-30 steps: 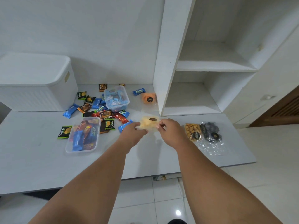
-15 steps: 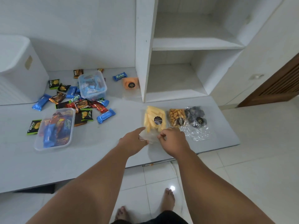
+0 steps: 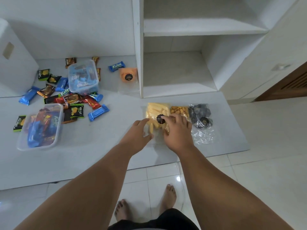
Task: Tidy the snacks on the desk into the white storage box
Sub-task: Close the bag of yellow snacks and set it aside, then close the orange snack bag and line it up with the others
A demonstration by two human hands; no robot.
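1. Big grey desk (image 3: 99, 155) fills most of my feed. A white shelf unit (image 3: 174, 72) sits on its back right part.
2. The white storage box (image 3: 15, 63) is at the far left edge, only partly in shot, well apart from both hands.
3. Two clear tubs full of bars sit between the box and the hands: the near tub (image 3: 41, 127) and the far tub (image 3: 83, 75). Loose wrappers (image 3: 73, 102) are scattered around both.
4. Three clear bags lie side by side near the front right edge: the yellow sticks bag (image 3: 155, 110), then the orange bites bag (image 3: 178, 110), then the dark cookies bag (image 3: 201, 115). One more orange bag (image 3: 128, 75) is up against the shelf upright, with a blue Kalpa bar (image 3: 116, 65) just beside it.
5. The left hand (image 3: 137, 133) has its fingers fairly straight and relaxed, touching the left edge of the yellow sticks bag, which lies flat on the desk.
6. The right hand (image 3: 177, 130) lies over that bag's right side and partly covers the orange bites bag, forefinger out by the black sticker. I honestly can't tell if the thumb is pinching the plastic.
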